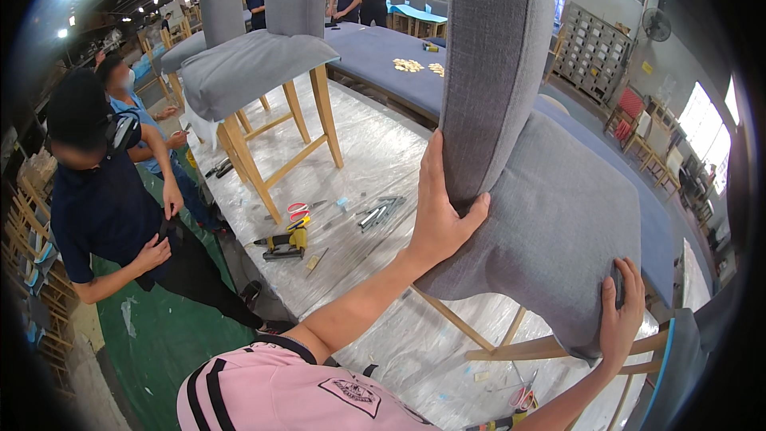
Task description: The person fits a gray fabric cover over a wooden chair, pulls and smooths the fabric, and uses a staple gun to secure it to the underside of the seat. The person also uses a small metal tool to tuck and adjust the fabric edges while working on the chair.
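A grey upholstered chair (566, 199) with wooden legs stands on the plastic-covered table in front of me. My left hand (447, 219) is wrapped round the lower part of its backrest (487, 72), with the fingers along one side and the thumb across the bottom. At the near right corner of the seat, my right hand (622, 311) is closed on the grey seat cover (558, 263), its fingers bent over the edge. The cover hangs in loose folds over the near side of the seat.
Another grey chair (263, 72) with wooden legs stands further back. On the table lie a yellow-black staple gun (283, 243), red-handled scissors (298, 211) and metal strips (383, 211). A co-worker in dark clothes (112, 191) stands at left. A blue-topped table (383, 56) lies beyond.
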The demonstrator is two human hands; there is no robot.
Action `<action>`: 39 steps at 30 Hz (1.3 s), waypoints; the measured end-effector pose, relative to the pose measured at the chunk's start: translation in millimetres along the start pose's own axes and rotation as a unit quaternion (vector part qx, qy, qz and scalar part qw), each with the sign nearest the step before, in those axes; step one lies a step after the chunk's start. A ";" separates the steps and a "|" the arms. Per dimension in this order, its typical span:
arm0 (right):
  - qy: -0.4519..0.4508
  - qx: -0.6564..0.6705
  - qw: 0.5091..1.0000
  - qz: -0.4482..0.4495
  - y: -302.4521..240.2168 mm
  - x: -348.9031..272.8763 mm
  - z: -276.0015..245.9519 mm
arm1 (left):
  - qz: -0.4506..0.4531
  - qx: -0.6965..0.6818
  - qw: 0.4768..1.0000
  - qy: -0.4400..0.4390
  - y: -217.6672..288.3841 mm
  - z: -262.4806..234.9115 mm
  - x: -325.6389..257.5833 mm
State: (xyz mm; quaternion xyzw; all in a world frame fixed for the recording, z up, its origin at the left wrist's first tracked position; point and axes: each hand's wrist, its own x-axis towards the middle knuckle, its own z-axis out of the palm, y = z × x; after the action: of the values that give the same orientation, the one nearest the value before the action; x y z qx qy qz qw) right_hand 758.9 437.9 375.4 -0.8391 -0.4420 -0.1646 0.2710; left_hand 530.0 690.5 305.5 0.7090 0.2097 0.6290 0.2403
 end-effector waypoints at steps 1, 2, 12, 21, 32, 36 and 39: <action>-0.001 -0.002 1.000 0.002 -0.2 -0.2 0.2 | -0.001 0.001 1.000 0.000 0.1 -0.2 -0.1; -0.001 -0.004 1.000 0.004 -0.7 -0.2 0.4 | -0.001 0.002 1.000 -0.001 0.4 -0.3 -0.3; 0.003 -0.002 1.000 0.002 0.9 -0.9 0.4 | -0.010 -0.007 1.000 -0.004 1.2 -1.0 -0.2; 0.012 0.027 1.000 -0.007 1.2 -1.2 0.9 | -0.009 -0.020 1.000 -0.007 0.3 -2.8 0.4; 0.026 0.040 0.999 0.001 -1.4 -2.7 1.1 | -0.027 -0.023 0.999 -0.015 2.3 -3.5 -0.2; 0.026 0.055 0.998 -0.005 -2.3 -2.8 1.6 | -0.023 -0.016 0.999 -0.014 0.7 -3.8 1.2; 0.028 0.048 0.998 -0.010 -2.0 -2.8 1.1 | -0.017 -0.016 1.000 -0.014 -1.1 -3.5 1.3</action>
State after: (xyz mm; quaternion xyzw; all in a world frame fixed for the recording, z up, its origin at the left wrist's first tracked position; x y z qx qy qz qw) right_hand 755.7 437.7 373.8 -0.8161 -0.4496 -0.1694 0.3212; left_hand 526.7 692.5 306.3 0.7103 0.2075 0.6180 0.2653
